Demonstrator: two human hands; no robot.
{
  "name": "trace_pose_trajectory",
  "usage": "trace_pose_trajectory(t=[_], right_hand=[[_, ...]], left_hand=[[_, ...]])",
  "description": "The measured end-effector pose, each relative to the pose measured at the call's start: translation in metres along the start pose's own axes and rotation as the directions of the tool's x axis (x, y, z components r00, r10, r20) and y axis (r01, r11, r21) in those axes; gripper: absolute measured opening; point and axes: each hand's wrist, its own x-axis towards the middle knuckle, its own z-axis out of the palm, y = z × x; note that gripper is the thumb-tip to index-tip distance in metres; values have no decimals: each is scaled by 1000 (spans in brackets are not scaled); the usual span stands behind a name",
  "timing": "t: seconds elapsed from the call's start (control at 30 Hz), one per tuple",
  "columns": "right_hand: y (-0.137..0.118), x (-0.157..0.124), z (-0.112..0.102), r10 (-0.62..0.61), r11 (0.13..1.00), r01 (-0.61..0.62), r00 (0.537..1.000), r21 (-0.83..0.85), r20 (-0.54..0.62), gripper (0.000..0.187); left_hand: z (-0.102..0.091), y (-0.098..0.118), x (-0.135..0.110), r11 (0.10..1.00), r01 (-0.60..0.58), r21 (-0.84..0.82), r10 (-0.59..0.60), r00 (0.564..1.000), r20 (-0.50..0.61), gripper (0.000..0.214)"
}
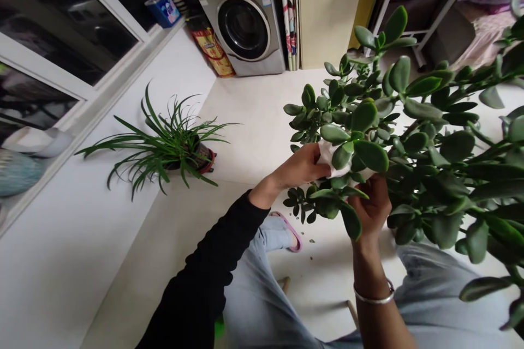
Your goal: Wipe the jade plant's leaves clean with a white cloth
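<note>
A large jade plant (426,109) with thick, glossy leaves fills the right side of the head view. My left hand (301,168), in a black sleeve, is closed on a white cloth or tissue (339,170) that lies against a leaf cluster. Just right of it my right hand (371,207), with a silver bangle (374,299) on the wrist, reaches up among the leaves. Its fingers are bent together and partly covered by foliage; what they grip is hidden. A pale edge of the white material shows near its fingertips.
A potted plant with long narrow leaves (164,142) stands on the floor by the left wall. Behind are a washing machine (244,27) and a yellow-red bag (213,46). My leg with a pink slipper (295,240) is below; small bits lie on the floor beside it.
</note>
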Motion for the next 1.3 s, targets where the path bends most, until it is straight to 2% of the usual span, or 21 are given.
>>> trace_pose_trajectory(t=[0.17, 0.3, 0.43, 0.5, 0.6, 0.67, 0.77, 0.9, 1.07, 1.23, 1.3], right_hand=[[-2, -2, 1, 57, 998, -56, 998, 37, -34, 26], [1, 2, 2, 97, 992, -91, 993, 82, -74, 29], [5, 4, 5, 86, 989, -66, 985, 132, -153, 37], [5, 3, 4, 68, 990, -49, 988, 136, -140, 37], [4, 2, 2, 65, 990, -62, 998, 125, -19, 31], [2, 4, 1, 97, 988, -98, 995, 116, 16, 34], [0, 6, 2, 133, 984, -127, 990, 125, -44, 45], [0, 8, 5, 124, 976, -102, 987, 191, -106, 45], [-3, 4, 5, 70, 978, -50, 993, 202, -93, 42], [-2, -6, 2, 96, 985, -83, 992, 152, -81, 39], [-1, -9, 2, 106, 984, -87, 987, 154, -118, 37]], left_hand=[[10, 5, 0, 998, 7, -58, -15, 989, -144, 20], [15, 5, 0, 995, 15, -97, -31, 985, -169, 28], [14, -2, -2, 990, 22, -139, -49, 980, -192, 30], [13, -4, -3, 990, 28, -139, -53, 982, -183, 31], [13, -4, -4, 992, 37, -118, -56, 985, -161, 30], [13, -3, -5, 993, 46, -111, -63, 986, -155, 29], [15, -3, -5, 989, 49, -141, -72, 984, -165, 34], [18, -3, -4, 983, 39, -180, -70, 983, -168, 35], [19, 1, -5, 983, 63, -172, -91, 983, -160, 36], [19, 2, -6, 983, 61, -174, -86, 987, -138, 30], [21, 0, -6, 980, 61, -191, -89, 986, -143, 26]])
